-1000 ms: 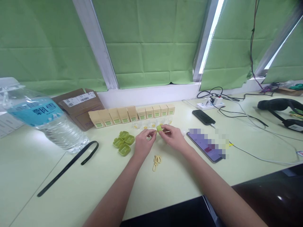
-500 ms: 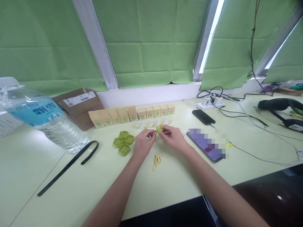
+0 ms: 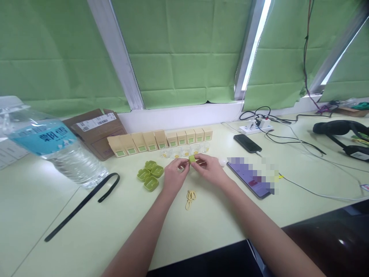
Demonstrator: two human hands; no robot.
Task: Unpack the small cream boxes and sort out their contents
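Over the middle of the table, my right hand (image 3: 211,168) pinches a small green piece (image 3: 192,158), which resembles the green cups nearby. My left hand (image 3: 175,173) is closed in a pinch at that piece's left edge; what lies between its fingertips is too small to make out. Several olive-green, flower-shaped cups (image 3: 151,183) sit in a cluster left of my left hand. Below my hands lies a little pile of pale yellow loops (image 3: 189,198). Just beyond my fingers stands a row of clear cups (image 3: 186,151) with yellow marks.
Small kraft boxes (image 3: 142,143) line the back, beside a brown carton (image 3: 98,132). A large water bottle (image 3: 63,150) and a black strap (image 3: 77,209) are at left. To the right lie two phones (image 3: 247,143), a power strip (image 3: 253,129), cables and a black headset (image 3: 343,129).
The green piece has turned slightly and shifted a little left between my fingers. Both hands otherwise stay in place.
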